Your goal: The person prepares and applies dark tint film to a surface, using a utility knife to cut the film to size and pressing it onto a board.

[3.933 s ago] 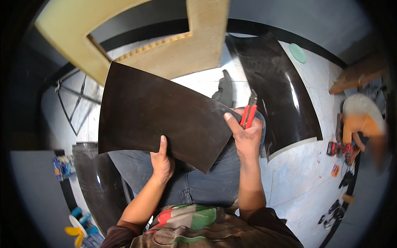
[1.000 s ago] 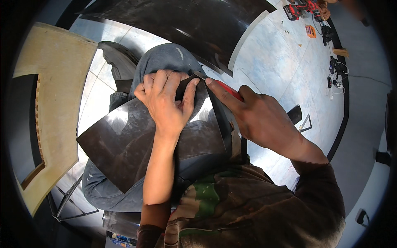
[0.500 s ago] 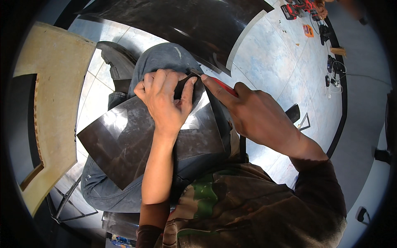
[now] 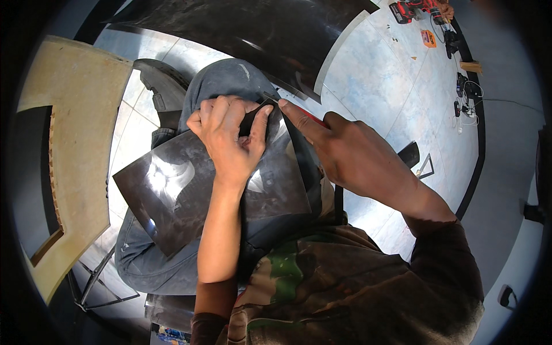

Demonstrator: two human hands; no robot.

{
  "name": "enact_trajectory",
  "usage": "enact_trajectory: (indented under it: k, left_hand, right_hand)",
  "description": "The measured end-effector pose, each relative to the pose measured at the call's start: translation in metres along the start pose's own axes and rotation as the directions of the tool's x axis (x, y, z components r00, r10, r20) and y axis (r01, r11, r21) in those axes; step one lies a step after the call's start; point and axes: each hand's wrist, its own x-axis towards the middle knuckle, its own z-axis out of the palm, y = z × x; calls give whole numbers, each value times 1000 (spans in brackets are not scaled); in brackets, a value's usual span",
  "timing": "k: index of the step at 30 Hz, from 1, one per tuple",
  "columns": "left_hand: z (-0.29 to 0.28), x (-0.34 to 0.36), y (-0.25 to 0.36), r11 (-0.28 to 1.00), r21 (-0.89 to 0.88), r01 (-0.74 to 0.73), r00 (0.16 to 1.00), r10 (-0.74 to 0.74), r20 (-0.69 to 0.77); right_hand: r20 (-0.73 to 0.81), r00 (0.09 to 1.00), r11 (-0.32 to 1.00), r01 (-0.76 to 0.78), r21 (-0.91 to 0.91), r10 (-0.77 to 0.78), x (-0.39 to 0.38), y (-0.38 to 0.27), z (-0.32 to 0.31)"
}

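A glossy dark sheet (image 4: 190, 190) lies across my lap, its upper edge bent up under my left hand (image 4: 229, 138). The left thumb and fingers are closed on that edge, pinching it near the raised knee. My right hand (image 4: 362, 154) grips a red-handled knife (image 4: 309, 113), the index finger stretched along it toward the tip. The narrow blade meets the sheet's edge just beyond my left thumb. Most of the handle is hidden inside the right hand.
A large dark sheet (image 4: 241, 34) lies on the tiled floor ahead. At left stands a yellowish panel (image 4: 86, 80) with a cut-out. A red power tool (image 4: 402, 12), an orange packet (image 4: 428, 38), and black chargers with cables (image 4: 462, 86) lie at far right.
The dark sheet has tilted slightly on my lap, its lower-left corners shifting and its reflections changing. The knife tip has moved a little up and left; both hands stay nearly in place.
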Motion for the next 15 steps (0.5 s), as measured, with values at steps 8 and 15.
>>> enact_trajectory:
  k: [8, 15]
  left_hand:
    - [-1, 1, 0, 1000, 6, 16, 1000, -16, -5]
    - [0, 1, -1, 1000, -20, 4, 1000, -4, -3]
  right_hand:
    - [21, 1000, 999, 21, 38, -22, 0, 3, -1]
    - [42, 999, 999, 24, -32, -22, 0, 0, -1]
